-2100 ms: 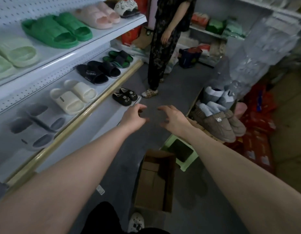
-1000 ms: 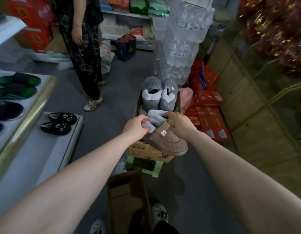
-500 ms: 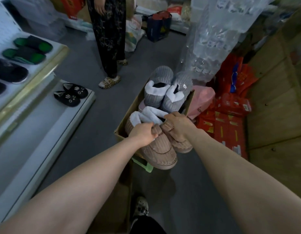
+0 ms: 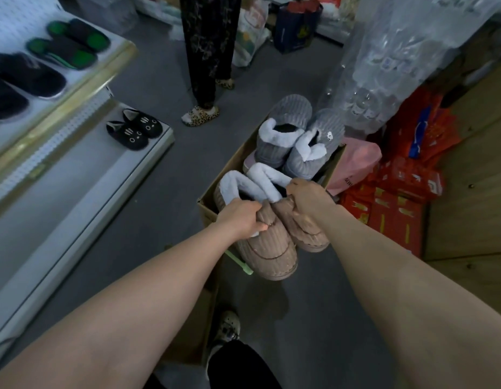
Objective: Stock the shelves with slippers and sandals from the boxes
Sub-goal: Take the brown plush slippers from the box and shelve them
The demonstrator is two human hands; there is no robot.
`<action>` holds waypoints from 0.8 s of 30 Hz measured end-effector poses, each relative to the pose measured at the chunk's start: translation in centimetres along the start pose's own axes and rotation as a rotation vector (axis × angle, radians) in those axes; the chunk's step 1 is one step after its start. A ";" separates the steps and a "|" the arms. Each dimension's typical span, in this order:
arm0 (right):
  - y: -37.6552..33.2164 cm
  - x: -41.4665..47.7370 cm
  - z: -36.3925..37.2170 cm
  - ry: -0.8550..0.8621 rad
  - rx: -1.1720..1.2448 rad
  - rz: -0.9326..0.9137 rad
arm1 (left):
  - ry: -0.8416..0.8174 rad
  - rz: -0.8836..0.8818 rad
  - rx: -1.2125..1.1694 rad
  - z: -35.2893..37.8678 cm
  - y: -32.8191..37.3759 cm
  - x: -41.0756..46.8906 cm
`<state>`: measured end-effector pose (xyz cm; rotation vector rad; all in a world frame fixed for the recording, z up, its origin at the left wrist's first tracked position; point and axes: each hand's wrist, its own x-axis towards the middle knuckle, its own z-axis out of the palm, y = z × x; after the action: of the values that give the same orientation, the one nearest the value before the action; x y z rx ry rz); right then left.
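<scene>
Brown slippers (image 4: 267,248) sit side by side at the near end of the cardboard box (image 4: 208,204), overhanging its edge; their long axes run from the box toward the person, toes nearest. The left hand (image 4: 240,220) is clamped on one fleecy collar, the right hand (image 4: 308,200) on the other; each slipper hangs just below its hand. The lower shelf (image 4: 75,192) lies well off to the left, so the left arm is nearer it.

Tan slippers (image 4: 269,248): ribbed brown, white fleece lining.
Grey slippers (image 4: 288,116): ribbed grey, white cuffs.
Cat slippers (image 4: 131,134): black, white face marks.
Sandals (image 4: 61,51): black straps, green soles.
Leopard slippers (image 4: 200,116): pale, dark spots.
Trousers (image 4: 207,51): black, faint print.
Packs (image 4: 395,217): red, yellow marks.
Bag (image 4: 356,161): pink.
</scene>
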<state>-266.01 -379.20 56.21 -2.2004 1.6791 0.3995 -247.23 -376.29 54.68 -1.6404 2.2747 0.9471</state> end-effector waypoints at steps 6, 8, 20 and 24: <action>-1.1 -1.5 -2.1 0.120 0.044 -0.018 | -0.021 -0.026 -0.155 -1.0 -1.2 -3.0; -2.2 -2.0 -3.2 0.138 0.065 -0.015 | -0.004 -0.044 -0.239 -2.0 -1.8 -4.3; -12.6 -1.4 -9.1 0.272 0.163 -0.191 | 0.381 -0.190 -0.451 -8.8 -7.5 -14.9; -17.3 -1.0 -11.0 0.291 0.168 -0.259 | 0.510 -0.251 -0.403 -10.1 -10.2 -18.5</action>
<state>-249.41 -378.92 68.29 -2.3923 1.4680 -0.1307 -228.89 -369.54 67.68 -2.5219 2.1706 1.0709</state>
